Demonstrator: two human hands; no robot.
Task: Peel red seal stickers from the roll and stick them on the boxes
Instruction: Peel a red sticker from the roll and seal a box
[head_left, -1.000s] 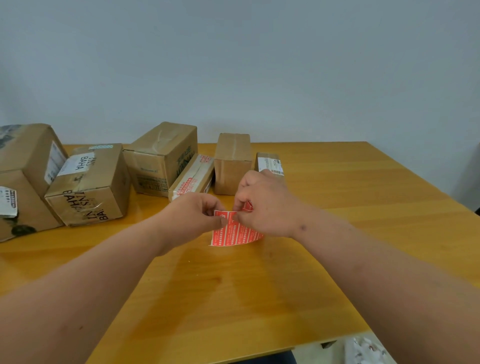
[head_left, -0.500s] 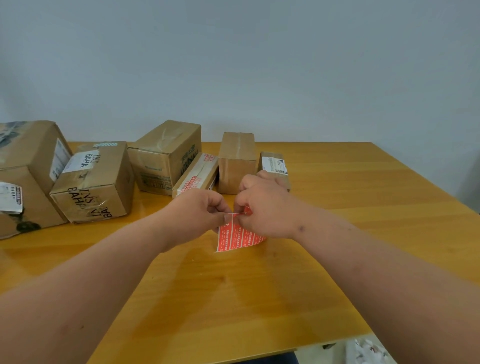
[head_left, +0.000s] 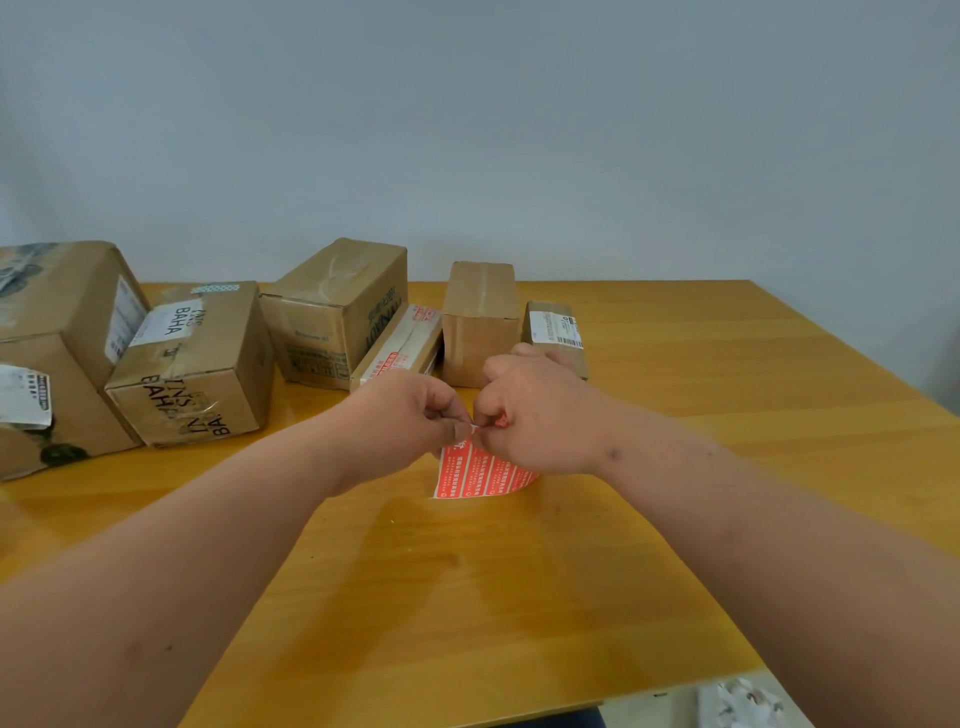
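Hands meet above the orange-brown wooden table (head_left: 727, 395), raised a little since 0.5 s ago, and the 6 brown cardboard boxes (head_left: 332, 312) sit slightly lower in the view than before. The left hand (head_left: 410, 415) pinches a small white corner between thumb and forefinger, where earlier its fingertips only met the right hand's. The right hand (head_left: 535, 415) is curled round the red seal sticker strip (head_left: 480, 473), gripping its top. The strip hangs from both hands just over the table, in front of the boxes; it is red with rows of white print too small to read, its lower edge curling.
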